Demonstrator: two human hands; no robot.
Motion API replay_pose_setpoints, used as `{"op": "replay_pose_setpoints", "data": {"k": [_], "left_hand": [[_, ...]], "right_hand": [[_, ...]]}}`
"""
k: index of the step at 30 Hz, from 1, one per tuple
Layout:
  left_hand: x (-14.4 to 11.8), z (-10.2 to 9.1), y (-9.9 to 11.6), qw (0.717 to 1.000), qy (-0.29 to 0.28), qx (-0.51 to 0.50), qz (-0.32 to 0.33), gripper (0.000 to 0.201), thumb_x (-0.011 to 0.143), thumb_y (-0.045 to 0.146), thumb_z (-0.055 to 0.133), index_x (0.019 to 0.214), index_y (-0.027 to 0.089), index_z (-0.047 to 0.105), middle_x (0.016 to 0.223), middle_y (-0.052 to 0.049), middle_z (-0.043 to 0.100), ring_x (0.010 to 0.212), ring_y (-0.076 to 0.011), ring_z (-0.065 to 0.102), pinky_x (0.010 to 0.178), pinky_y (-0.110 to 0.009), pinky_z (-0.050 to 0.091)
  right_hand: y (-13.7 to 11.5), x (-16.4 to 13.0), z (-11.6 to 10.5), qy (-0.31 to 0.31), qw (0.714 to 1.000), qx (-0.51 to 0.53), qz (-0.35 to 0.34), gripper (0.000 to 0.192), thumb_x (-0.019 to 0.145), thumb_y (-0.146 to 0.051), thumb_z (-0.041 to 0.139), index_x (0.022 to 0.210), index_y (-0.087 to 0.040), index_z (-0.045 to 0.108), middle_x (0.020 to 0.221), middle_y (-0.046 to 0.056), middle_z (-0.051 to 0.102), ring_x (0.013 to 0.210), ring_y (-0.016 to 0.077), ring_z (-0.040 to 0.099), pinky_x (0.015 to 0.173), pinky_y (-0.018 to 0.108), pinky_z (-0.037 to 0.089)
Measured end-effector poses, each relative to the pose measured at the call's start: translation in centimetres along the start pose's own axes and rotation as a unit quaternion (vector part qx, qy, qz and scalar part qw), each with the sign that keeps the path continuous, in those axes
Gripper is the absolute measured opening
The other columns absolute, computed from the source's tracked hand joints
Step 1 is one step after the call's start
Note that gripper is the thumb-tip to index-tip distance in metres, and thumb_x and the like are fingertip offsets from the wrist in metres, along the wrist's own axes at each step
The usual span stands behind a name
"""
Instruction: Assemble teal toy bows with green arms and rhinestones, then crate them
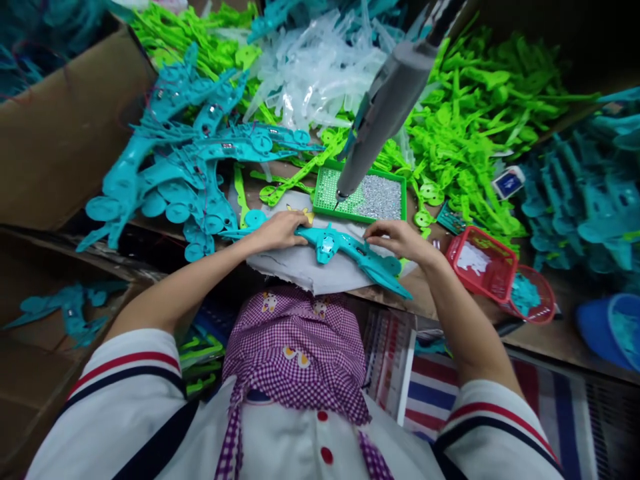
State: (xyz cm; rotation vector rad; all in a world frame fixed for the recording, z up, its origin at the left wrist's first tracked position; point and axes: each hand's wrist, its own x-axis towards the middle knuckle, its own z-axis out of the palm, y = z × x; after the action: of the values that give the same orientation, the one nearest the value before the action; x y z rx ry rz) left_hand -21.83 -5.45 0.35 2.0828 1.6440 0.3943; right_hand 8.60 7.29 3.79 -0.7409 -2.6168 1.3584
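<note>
A teal plastic toy part [327,245] with long wing-like ends lies across a pale cloth [310,270] in front of me. My left hand [284,230] is closed on its left side, fingers wrapped over the edge. Just above the part's right side, my right hand [397,238] has thumb and fingers pinched together; whatever they hold, if anything, is too small to make out. A grey electric screwdriver [383,117] hangs over the work, its tip above a green tray [370,218] of small silvery screws.
Teal assemblies [175,167] are heaped on the left beside a cardboard box [70,133]. Green parts [465,133] and clear plastic parts [310,67] pile up behind. To the right stand a red basket [493,283] with white pieces and a blue tub [600,330].
</note>
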Motion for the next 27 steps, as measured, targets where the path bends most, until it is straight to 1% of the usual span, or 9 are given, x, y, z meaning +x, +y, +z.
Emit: {"op": "replay_pose_setpoints", "data": {"k": [2,4,6,11,15,19,23,25,27], "left_hand": [[0.0,0.0,0.1,1.0,-0.002,0.001,-0.006,0.035,0.077,0.03,0.076,0.108,0.015,0.068,0.11,-0.011,0.069,0.103,-0.0279,0.064,0.089,-0.038,0.048],[0.0,0.0,0.1,1.0,-0.002,0.0,-0.008,0.033,0.078,0.03,0.076,0.107,0.016,0.068,0.109,-0.01,0.069,0.103,-0.0278,0.064,0.088,-0.038,0.048],[0.0,0.1,0.1,1.0,-0.001,-0.001,-0.005,0.032,0.078,0.03,0.076,0.106,0.016,0.068,0.107,-0.009,0.069,0.102,-0.0272,0.064,0.088,-0.038,0.048],[0.0,0.1,-0.1,1.0,0.001,0.005,-0.003,0.03,0.078,0.031,0.077,0.102,0.017,0.067,0.104,-0.009,0.068,0.1,-0.0262,0.063,0.086,-0.037,0.048],[0.0,0.3,-0.1,1.0,0.006,0.006,-0.002,0.03,0.078,0.03,0.078,0.103,0.017,0.067,0.104,-0.008,0.069,0.099,-0.0254,0.063,0.086,-0.036,0.048],[-0.1,0.6,-0.3,1.0,0.016,0.003,0.005,0.031,0.078,0.029,0.078,0.104,0.017,0.067,0.105,-0.008,0.069,0.099,-0.0252,0.063,0.087,-0.037,0.048],[-0.1,0.8,-0.4,1.0,0.024,-0.006,0.005,0.03,0.077,0.028,0.08,0.102,0.018,0.067,0.104,-0.007,0.069,0.099,-0.0246,0.063,0.087,-0.037,0.048],[-0.1,0.9,-0.5,1.0,0.027,-0.005,0.003,0.031,0.076,0.027,0.08,0.102,0.018,0.066,0.104,-0.007,0.069,0.099,-0.0245,0.064,0.088,-0.037,0.048],[-0.1,0.9,-0.5,1.0,0.026,-0.001,0.002,0.031,0.076,0.027,0.08,0.103,0.018,0.066,0.105,-0.007,0.069,0.099,-0.0245,0.064,0.088,-0.037,0.048]], "right_hand": [[0.0,0.1,-0.1,-0.054,0.999,0.007,0.003,0.03,0.088,-0.048,0.064,0.094,-0.02,0.072,0.092,0.006,0.073,0.083,0.0187,0.066,0.079,0.034,0.052],[-0.1,0.4,0.0,-0.073,0.997,0.006,0.0,0.029,0.09,-0.047,0.062,0.096,-0.02,0.072,0.095,0.006,0.074,0.087,0.0189,0.066,0.082,0.034,0.051],[-0.2,0.9,0.1,-0.089,0.996,-0.011,-0.016,0.028,0.091,-0.044,0.059,0.098,-0.02,0.071,0.098,0.007,0.073,0.091,0.019,0.066,0.084,0.034,0.05],[-0.3,2.5,-0.3,-0.176,0.98,-0.066,-0.068,0.027,0.093,-0.042,0.056,0.097,-0.02,0.072,0.097,0.008,0.071,0.089,0.019,0.064,0.082,0.034,0.048],[0.0,3.0,-0.3,-0.185,0.977,-0.08,-0.072,0.03,0.094,-0.045,0.054,0.094,-0.02,0.071,0.097,0.008,0.063,0.09,0.0195,0.061,0.082,0.035,0.048],[0.5,2.1,0.6,-0.158,0.984,-0.068,-0.039,0.03,0.093,-0.047,0.053,0.099,-0.022,0.067,0.102,0.008,0.058,0.094,0.021,0.058,0.086,0.039,0.048],[1.1,1.3,1.4,-0.079,0.996,-0.023,0.04,0.04,0.085,-0.047,0.063,0.115,-0.022,0.053,0.109,0.01,0.057,0.095,0.0224,0.056,0.085,0.04,0.05],[1.2,1.8,1.2,-0.093,0.992,-0.003,0.087,0.046,0.081,-0.045,0.067,0.116,-0.022,0.049,0.106,0.009,0.059,0.092,0.022,0.057,0.08,0.038,0.051],[1.1,2.8,0.8,-0.138,0.982,0.005,0.129,0.043,0.077,-0.043,0.071,0.109,-0.023,0.051,0.099,0.007,0.061,0.088,0.0213,0.058,0.075,0.036,0.051]]}}
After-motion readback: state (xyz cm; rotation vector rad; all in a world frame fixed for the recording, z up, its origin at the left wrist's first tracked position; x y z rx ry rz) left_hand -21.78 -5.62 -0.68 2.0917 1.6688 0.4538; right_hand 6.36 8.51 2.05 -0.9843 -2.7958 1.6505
